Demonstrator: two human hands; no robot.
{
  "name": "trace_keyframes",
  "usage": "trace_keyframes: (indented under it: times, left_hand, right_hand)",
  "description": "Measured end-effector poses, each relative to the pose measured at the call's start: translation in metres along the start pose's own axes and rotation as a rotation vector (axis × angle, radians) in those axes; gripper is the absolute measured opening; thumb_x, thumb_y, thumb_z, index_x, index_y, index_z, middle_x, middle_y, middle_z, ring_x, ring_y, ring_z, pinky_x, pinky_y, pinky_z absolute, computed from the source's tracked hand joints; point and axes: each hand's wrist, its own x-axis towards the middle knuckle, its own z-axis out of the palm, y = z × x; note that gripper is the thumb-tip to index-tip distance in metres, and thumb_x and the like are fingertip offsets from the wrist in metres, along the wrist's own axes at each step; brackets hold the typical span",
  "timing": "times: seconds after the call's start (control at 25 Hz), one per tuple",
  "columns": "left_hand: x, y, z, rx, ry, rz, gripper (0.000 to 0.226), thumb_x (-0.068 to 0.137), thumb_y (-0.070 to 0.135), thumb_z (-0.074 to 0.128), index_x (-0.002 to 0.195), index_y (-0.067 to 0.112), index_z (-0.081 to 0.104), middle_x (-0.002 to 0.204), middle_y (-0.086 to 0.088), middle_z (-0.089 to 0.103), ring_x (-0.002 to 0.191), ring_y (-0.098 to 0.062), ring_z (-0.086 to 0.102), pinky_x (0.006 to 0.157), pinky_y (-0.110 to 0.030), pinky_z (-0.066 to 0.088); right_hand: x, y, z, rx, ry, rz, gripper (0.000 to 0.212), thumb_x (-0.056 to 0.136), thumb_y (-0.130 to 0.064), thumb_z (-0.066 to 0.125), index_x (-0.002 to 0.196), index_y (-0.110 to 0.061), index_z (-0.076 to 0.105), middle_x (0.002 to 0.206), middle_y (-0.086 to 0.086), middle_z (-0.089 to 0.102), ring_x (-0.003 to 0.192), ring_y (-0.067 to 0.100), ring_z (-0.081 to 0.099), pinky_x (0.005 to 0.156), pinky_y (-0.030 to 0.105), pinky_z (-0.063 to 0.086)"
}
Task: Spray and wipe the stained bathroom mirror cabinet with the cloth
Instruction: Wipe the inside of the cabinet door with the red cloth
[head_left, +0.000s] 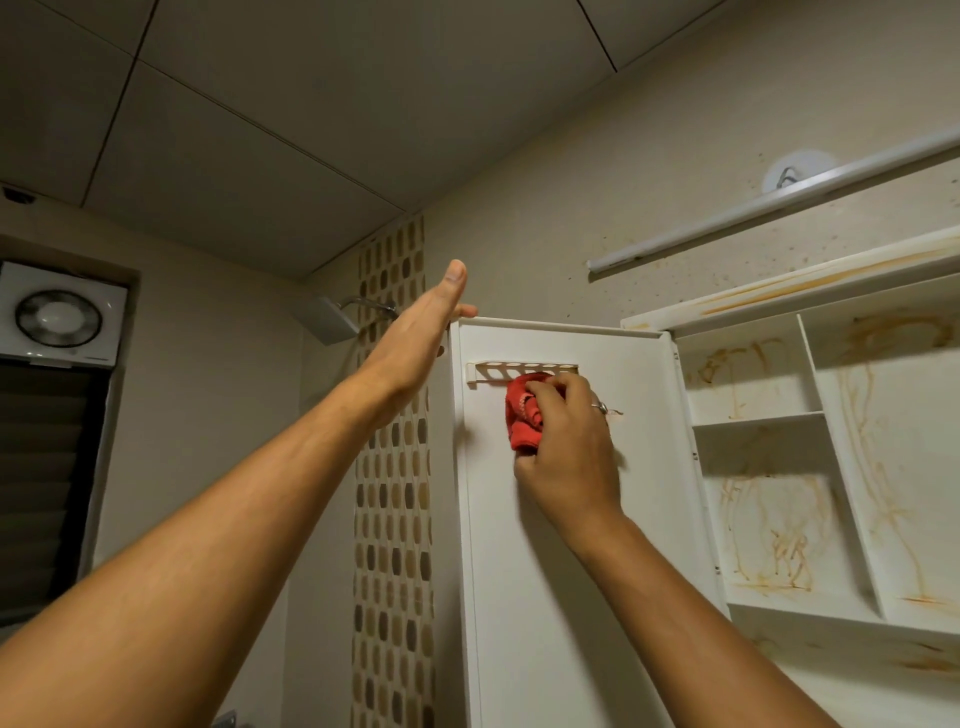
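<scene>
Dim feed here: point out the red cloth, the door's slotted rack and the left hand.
red cloth (522, 418): head view, bunched middle fold.
slotted rack (505, 370): head view, top plate, left part.
left hand (415, 338): head view, back of the hand.

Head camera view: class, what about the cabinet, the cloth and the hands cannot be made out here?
- Door: only its inner side shows in the head view; its front faces away.
- Left hand: its fingers reach behind the door's top corner, so their grip is unclear.
- Cloth: the right hand covers part of it and the door beneath.
- Cabinet: the right edge of the frame cuts it off.
</scene>
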Motion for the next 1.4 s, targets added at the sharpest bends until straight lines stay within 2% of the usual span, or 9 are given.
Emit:
trace_keyframes:
  times: [0.12,0.32,0.52,0.72,0.84,0.96,1.08,1.24,1.4]
  left_hand:
    - [0.001,-0.002,0.002,-0.009,0.004,0.010,0.105,0.070,0.098,0.021,0.137,0.027,0.061,0.157,0.011,0.042,0.124,-0.008,0.042,0.101,-0.041,0.027]
    - [0.002,-0.005,0.001,-0.018,0.001,0.013,0.102,0.073,0.097,0.022,0.139,0.028,0.059,0.151,0.013,0.046,0.125,-0.006,0.042,0.100,-0.041,0.027]
    - [-0.002,0.000,0.000,0.000,-0.012,0.021,0.103,0.074,0.095,0.021,0.143,0.027,0.056,0.158,0.011,0.041,0.122,-0.003,0.041,0.100,-0.040,0.026]
    - [0.001,-0.005,0.001,-0.001,0.001,0.024,0.095,0.078,0.092,0.022,0.140,0.028,0.057,0.158,0.009,0.043,0.131,-0.008,0.040,0.105,-0.043,0.027]
    - [0.000,-0.003,0.003,0.006,0.008,0.025,0.095,0.079,0.091,0.021,0.143,0.029,0.055,0.152,0.015,0.045,0.127,-0.007,0.042,0.103,-0.043,0.027]
    - [0.000,-0.004,0.002,0.017,0.010,0.034,0.099,0.076,0.094,0.021,0.143,0.029,0.056,0.151,0.016,0.045,0.128,-0.006,0.039,0.106,-0.044,0.027]
    - [0.000,-0.004,0.000,0.004,-0.012,0.028,0.103,0.071,0.098,0.025,0.144,0.031,0.054,0.138,0.022,0.049,0.134,-0.011,0.044,0.114,-0.048,0.029]
    - [-0.001,-0.007,-0.002,0.006,-0.018,0.032,0.098,0.075,0.095,0.024,0.141,0.030,0.057,0.157,0.010,0.044,0.134,-0.011,0.042,0.114,-0.050,0.029]
    - [-0.003,-0.001,0.001,0.033,-0.028,0.022,0.102,0.073,0.096,0.023,0.147,0.031,0.051,0.149,0.002,0.055,0.136,-0.018,0.049,0.119,-0.057,0.029]
  right_hand:
    - [0.003,-0.016,-0.001,0.002,0.000,0.030,0.060,0.076,-0.019,0.081,0.133,-0.021,0.062,0.129,0.001,0.051,0.115,0.025,0.050,0.100,0.044,0.050]
    - [0.004,-0.025,-0.005,-0.115,-0.057,-0.225,0.060,0.081,-0.039,0.078,0.138,-0.031,0.058,0.133,0.000,0.054,0.122,0.024,0.049,0.110,0.048,0.040]
    - [0.001,-0.023,-0.005,-0.206,-0.006,-0.034,0.058,0.079,-0.035,0.080,0.133,-0.027,0.061,0.134,0.004,0.055,0.123,0.026,0.049,0.110,0.046,0.036]
    - [0.008,-0.021,-0.012,-0.245,-0.072,-0.247,0.059,0.086,-0.043,0.074,0.141,-0.032,0.055,0.135,0.003,0.056,0.121,0.026,0.052,0.108,0.048,0.038]
    - [0.005,-0.026,-0.009,-0.232,-0.033,-0.126,0.059,0.084,-0.042,0.077,0.138,-0.029,0.058,0.134,0.006,0.056,0.119,0.029,0.054,0.109,0.050,0.038]
    - [0.004,-0.044,0.001,-0.131,-0.070,-0.173,0.057,0.081,-0.040,0.080,0.134,-0.028,0.061,0.129,0.004,0.057,0.117,0.027,0.055,0.107,0.049,0.041]
    - [0.015,0.002,-0.018,-0.250,-0.074,-0.169,0.063,0.082,-0.039,0.075,0.141,-0.037,0.054,0.129,0.002,0.057,0.117,0.030,0.054,0.103,0.049,0.040]
    - [0.018,0.054,-0.029,-0.334,-0.113,0.037,0.067,0.086,-0.030,0.070,0.149,-0.038,0.048,0.132,0.002,0.054,0.118,0.030,0.050,0.101,0.045,0.038]
    - [0.015,0.020,-0.017,-0.182,-0.023,0.163,0.046,0.084,-0.022,0.068,0.129,-0.027,0.063,0.123,0.003,0.059,0.116,0.031,0.051,0.102,0.044,0.037]
